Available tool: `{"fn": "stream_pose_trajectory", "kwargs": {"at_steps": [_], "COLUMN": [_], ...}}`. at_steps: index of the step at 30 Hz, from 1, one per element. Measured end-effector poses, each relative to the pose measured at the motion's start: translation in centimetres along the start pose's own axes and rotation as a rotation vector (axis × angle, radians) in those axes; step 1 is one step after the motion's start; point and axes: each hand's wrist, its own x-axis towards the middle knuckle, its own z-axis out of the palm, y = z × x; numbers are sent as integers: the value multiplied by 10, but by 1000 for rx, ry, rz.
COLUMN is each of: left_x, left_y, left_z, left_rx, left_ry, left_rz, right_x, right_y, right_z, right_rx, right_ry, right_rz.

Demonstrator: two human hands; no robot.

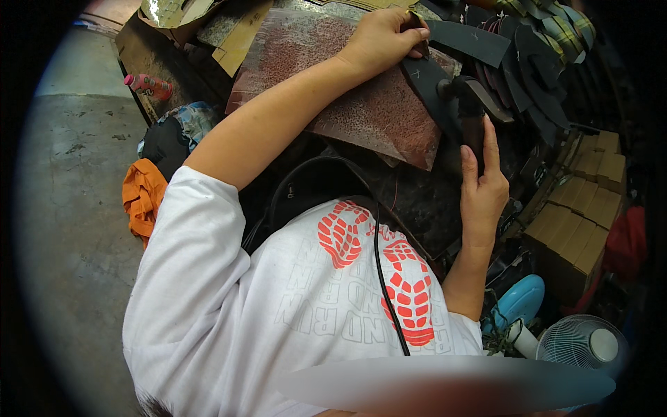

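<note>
Left hand [387, 40] pinches at the upper end of the dark panel [425, 88]; right hand [484, 196] grips the black-handled tool [472, 128]. Panel appears light, pliable: hold by edge.

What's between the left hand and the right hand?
Between the left hand and the right hand, the head view shows a black piece and the hammer.

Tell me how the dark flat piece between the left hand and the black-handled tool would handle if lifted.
The dark flat piece looks thin, so it is probably light. It may bend, as some similar pieces in the stack seem bowed. It seems unlikely to roll, being broad and flat.
</note>
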Motion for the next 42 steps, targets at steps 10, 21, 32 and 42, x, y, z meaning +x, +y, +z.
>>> {"fn": "stream_pose_trajectory", "kwargs": {"at_steps": [10,21,32,42], "left_x": [-4,-17,1,-5], "left_y": [3,18,-4,7], "left_z": [6,19,10,12], "left_rx": [308,715,-20,316], "left_ry": [115,82,31,47], "left_rz": [340,774,122,298], "right_x": [4,21,2,12], "right_y": [9,-9,11,-9], "right_z": [-23,-28,-2,-46], "right_rx": [382,238,84,309], "right_ry": [64,5,-24,257], "right_rz": [43,5,62,-129]}}
